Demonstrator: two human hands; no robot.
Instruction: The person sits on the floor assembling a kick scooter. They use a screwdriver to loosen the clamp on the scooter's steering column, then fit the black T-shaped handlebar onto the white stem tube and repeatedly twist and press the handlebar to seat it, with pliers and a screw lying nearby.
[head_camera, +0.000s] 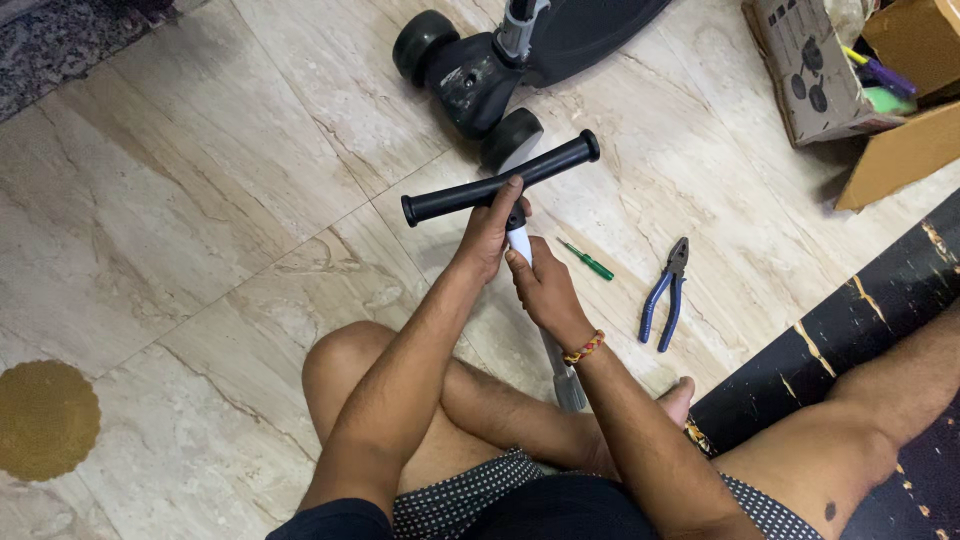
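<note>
Sitting cross-legged on the marble floor (200, 230), person holds a T-shaped handlebar (500, 185) upright over the legs. Right hand (543, 290), with a woven bracelet (584, 348) at the wrist, clenched round the white stem (520, 243). Left hand (490, 228) grasping the stem top, thumb on the black grip bar. Right of the hands: green screwdriver (588, 261), then blue-handled pliers (667, 295). Far: black scooter base (480, 70) with two wheels. Far right: cardboard boxes (860, 80).

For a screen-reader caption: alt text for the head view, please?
Seated on a marble floor, a person's left hand and right hand grip a black T-shaped handlebar on a white stem. Blue-handled pliers and a green screwdriver lie nearby.
</note>
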